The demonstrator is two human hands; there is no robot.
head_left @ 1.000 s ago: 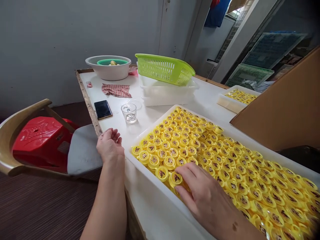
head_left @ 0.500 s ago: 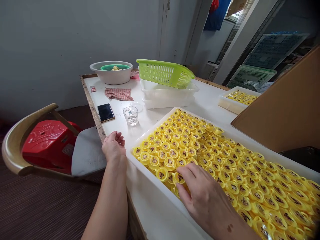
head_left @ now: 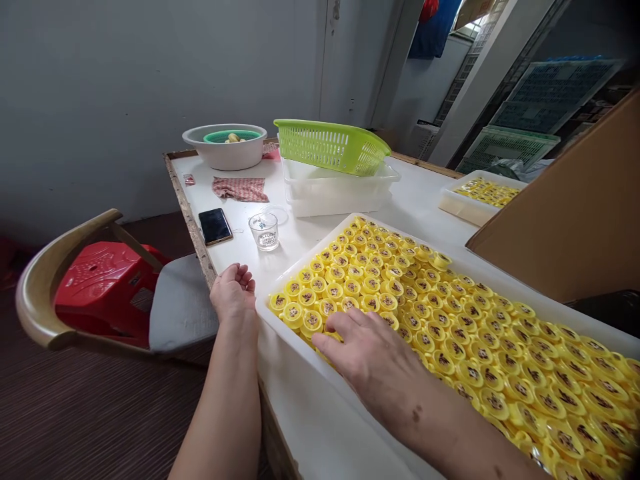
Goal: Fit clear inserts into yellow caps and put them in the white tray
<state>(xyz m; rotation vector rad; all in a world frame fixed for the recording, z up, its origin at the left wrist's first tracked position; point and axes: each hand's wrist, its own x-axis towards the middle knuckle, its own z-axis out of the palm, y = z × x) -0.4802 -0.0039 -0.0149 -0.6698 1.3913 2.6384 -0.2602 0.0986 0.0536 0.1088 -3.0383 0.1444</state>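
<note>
Rows of small yellow cups [head_left: 351, 287] with little handles and printed pictures on top fill a long white tray [head_left: 293, 343]. Over its near left corner, my right hand [head_left: 367, 347] is palm down, thumb and forefinger bent around one of the yellow cups; the hand mostly covers that cup. My left hand [head_left: 233, 293] rests palm up at the table edge, beside the tray's corner. Its fingers are loosely curled and nothing shows in them. Just beyond it stands a clear glass [head_left: 264, 233].
A phone [head_left: 215, 226] and a checked cloth [head_left: 241, 189] lie on the table. Behind are a white basin [head_left: 227, 155] and a green basket [head_left: 330, 147] on translucent bins [head_left: 335, 197]. At right, a cardboard flap [head_left: 565, 233] juts in near another tray [head_left: 457, 207]. A chair [head_left: 187, 300] is at left.
My right hand has moved left and slightly away from me, from one cup to the tray's left edge. My left hand keeps its place; the view has shifted slightly.
</note>
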